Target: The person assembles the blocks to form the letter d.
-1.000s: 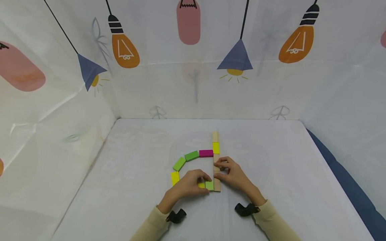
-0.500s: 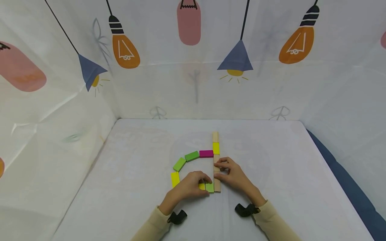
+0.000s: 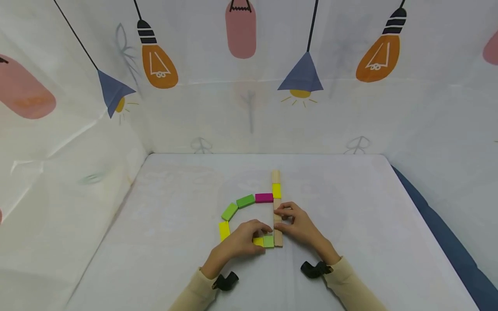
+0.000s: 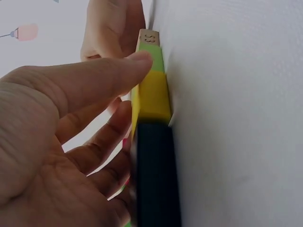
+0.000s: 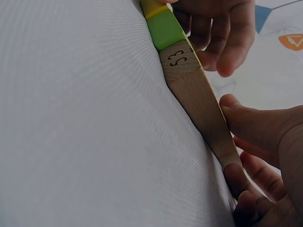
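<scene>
Coloured blocks form a curve on the white table, joined to a straight row of blocks at its right. In the head view my left hand (image 3: 242, 239) arches over the curve's near side. Its thumb is beside a yellow block (image 4: 154, 97) and a light green block (image 3: 268, 241); its other fingers are bent with gaps around them. A dark blue block (image 4: 157, 175), hidden by that hand in the head view, adjoins the yellow one. My right hand (image 3: 301, 226) holds the wooden block (image 5: 201, 104) in the row, thumb and fingertips against it. That block's end reads "53".
A yellow block (image 3: 224, 231), two green blocks (image 3: 246, 201) and a magenta block (image 3: 264, 198) continue the curve. Farther up the row are a yellow block (image 3: 276, 190) and a pale wooden block (image 3: 276, 176). A printed cloth (image 3: 249, 116) hangs behind the table (image 3: 350, 207).
My left thumb has slid left from the light green block towards the yellow one, and the fingers have eased back slightly. My right hand stays put. The head view has shifted a little.
</scene>
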{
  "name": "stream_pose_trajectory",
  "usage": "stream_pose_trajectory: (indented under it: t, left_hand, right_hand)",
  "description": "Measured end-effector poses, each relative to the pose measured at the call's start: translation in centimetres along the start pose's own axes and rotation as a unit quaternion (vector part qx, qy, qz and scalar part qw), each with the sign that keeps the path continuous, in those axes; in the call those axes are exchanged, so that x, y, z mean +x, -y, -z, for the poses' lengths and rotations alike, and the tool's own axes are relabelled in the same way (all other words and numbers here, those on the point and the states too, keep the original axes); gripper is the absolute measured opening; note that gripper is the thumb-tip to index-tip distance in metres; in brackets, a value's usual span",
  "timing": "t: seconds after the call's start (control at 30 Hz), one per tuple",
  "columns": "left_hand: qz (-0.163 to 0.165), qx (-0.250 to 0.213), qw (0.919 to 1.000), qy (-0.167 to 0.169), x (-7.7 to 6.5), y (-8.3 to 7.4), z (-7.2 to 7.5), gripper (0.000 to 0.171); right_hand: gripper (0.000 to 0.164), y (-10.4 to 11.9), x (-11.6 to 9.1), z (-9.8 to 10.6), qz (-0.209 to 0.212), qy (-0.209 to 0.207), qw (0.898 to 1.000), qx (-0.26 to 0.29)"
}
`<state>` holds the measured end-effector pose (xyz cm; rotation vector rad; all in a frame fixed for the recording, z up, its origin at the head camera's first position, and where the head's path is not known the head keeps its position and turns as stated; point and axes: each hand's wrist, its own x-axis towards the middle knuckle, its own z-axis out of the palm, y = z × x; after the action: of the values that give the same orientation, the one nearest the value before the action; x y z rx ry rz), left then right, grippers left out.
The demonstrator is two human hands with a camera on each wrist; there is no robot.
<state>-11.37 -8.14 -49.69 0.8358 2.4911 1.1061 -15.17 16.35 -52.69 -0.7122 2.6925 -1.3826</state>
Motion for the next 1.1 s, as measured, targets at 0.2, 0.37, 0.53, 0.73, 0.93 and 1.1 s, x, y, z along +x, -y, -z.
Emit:
stream_pose_trajectory:
  t: [0.2,0.37,0.53,0.73,0.93,1.1]
  left_hand:
    - [0.005,0.001,1.0,-0.005,-0.7,0.3,0.8,0.053]
    - [0.029,-0.015,0.9993,-0.017,-1.9,0.8,2.0,0.053]
    - [0.02,-0.006,0.9997,-0.014,-2.1,1.3,1.9,0.053]
    - [0.011,0.008,0.9998,-0.013,-2.1,1.3,1.5,0.055]
    - [0.01,-0.004,0.9995,-0.029,-3.1,1.4,2.4,0.05]
    - [0.002,0.0,0.9945,-0.105,-4.5,2.1,4.2,0.043]
  right_hand:
    - [0.044,0.0,-0.1,0.0,-0.008,0.001,1.0,0.002]
    - [0.044,0.0,-0.1,0.1,-0.008,0.001,1.0,-0.002]
    - [0.043,0.1,0.0,0.4,-0.013,0.0,1.0,-0.007]
    - [0.044,0.3,0.0,0.3,-0.016,-0.001,1.0,0.001]
    - [0.044,0.1,0.0,0.1,-0.011,0.002,1.0,-0.002]
    - [0.046,0.0,0.0,0.2,0.0,0.005,1.0,0.004]
